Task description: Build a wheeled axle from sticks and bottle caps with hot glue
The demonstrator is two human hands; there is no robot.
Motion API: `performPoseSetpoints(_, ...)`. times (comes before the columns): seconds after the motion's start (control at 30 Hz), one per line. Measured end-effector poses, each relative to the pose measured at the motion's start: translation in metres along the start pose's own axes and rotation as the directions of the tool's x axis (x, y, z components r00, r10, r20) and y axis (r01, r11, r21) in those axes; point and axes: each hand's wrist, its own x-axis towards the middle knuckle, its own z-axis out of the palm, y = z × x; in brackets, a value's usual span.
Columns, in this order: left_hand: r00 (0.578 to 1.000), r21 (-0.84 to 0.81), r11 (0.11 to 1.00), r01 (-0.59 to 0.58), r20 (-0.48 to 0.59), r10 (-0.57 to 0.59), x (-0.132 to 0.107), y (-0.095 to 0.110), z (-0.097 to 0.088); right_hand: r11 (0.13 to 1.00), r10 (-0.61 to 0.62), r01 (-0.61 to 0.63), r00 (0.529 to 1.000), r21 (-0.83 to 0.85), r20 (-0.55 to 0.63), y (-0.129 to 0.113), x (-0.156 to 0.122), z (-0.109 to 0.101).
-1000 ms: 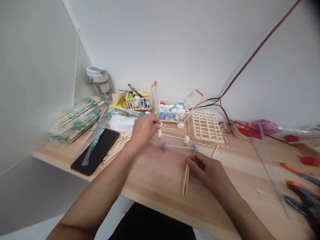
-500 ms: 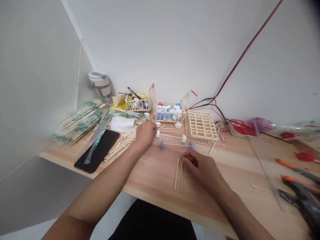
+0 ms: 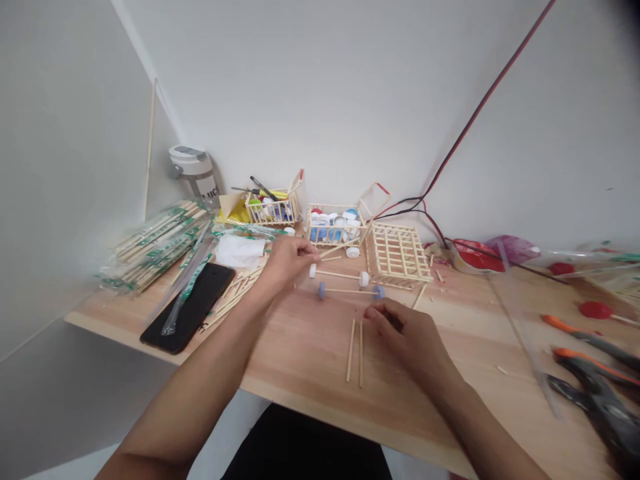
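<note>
The left hand (image 3: 287,263) is raised just above the table (image 3: 300,347), with its fingertips pinched together; whether they grip a small stick, or nothing, cannot be told. The right hand (image 3: 405,333) rests low with its fingers curled inward, and its hold is also hidden. Just left of the right hand's fingers lie two loose sticks (image 3: 351,350), near-parallel and slightly apart. Beyond them, between the hands, lie two axles, each a stick with a cap at both ends: one white-capped (image 3: 337,275), one blue-capped (image 3: 350,291). A single white cap (image 3: 353,252) sits just behind them. To their right, touching neither hand, lies one slatted stick frame (image 3: 397,253). Along the back wall stand two stick baskets: one full of bottle caps (image 3: 335,225), the other holding caps and tools (image 3: 273,212). Left of the left forearm lie one black phone (image 3: 187,307) and a heap of wrapped chopsticks (image 3: 160,247). At far right sits one blurred pair of orange-handled pliers (image 3: 600,400). A strip of pale wood separates the sticks from the table's front edge, with more wood to the right of the right hand.
</note>
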Motion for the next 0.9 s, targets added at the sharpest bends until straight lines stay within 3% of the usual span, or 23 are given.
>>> performPoseSetpoints(0.1,0.963,-0.269,0.960,0.080,0.269,-0.005,-0.006,0.008,0.011,0.987,0.056,-0.040,0.994,0.154,-0.097,-0.002,0.000,-0.005)
performPoseSetpoints(0.2,0.891,-0.370,0.921,0.121,0.450,0.064,-0.017,0.017,0.026,0.958,0.093,-0.048,0.985,0.282,-0.147,-0.001,0.000,-0.009)
performPoseSetpoints(0.27,0.872,-0.387,0.916,0.103,0.479,0.104,-0.023,0.022,0.033,0.934,0.110,-0.047,0.981,0.355,-0.159,0.001,0.001,-0.010)
performPoseSetpoints(0.47,0.882,-0.334,0.942,0.014,0.448,0.146,-0.026,0.024,0.034,0.901,0.144,-0.052,0.973,0.431,-0.182,0.006,0.002,-0.005)
performPoseSetpoints(0.57,0.954,-0.167,0.982,-0.092,0.269,0.135,-0.015,0.017,0.029,0.876,0.211,-0.099,0.959,0.472,-0.190,0.006,0.001,-0.006)
performPoseSetpoints(0.63,0.985,0.098,0.985,-0.144,0.111,0.133,-0.005,0.014,0.026,0.858,0.233,-0.117,0.956,0.500,-0.176,0.007,0.001,-0.008)
performPoseSetpoints(0.67,0.986,0.249,0.955,-0.162,0.085,0.145,-0.001,0.014,0.026,0.855,0.226,-0.115,0.960,0.505,-0.163,0.007,0.001,-0.008)
performPoseSetpoints(0.77,0.980,0.540,0.819,-0.195,0.148,0.136,0.008,0.019,0.030,0.875,0.175,-0.087,0.974,0.477,-0.142,0.008,0.002,-0.008)
performPoseSetpoints(0.9,0.978,0.604,0.776,-0.184,0.189,0.085,0.016,0.031,0.045,0.903,0.119,-0.049,0.983,0.426,-0.140,0.009,0.003,-0.007)
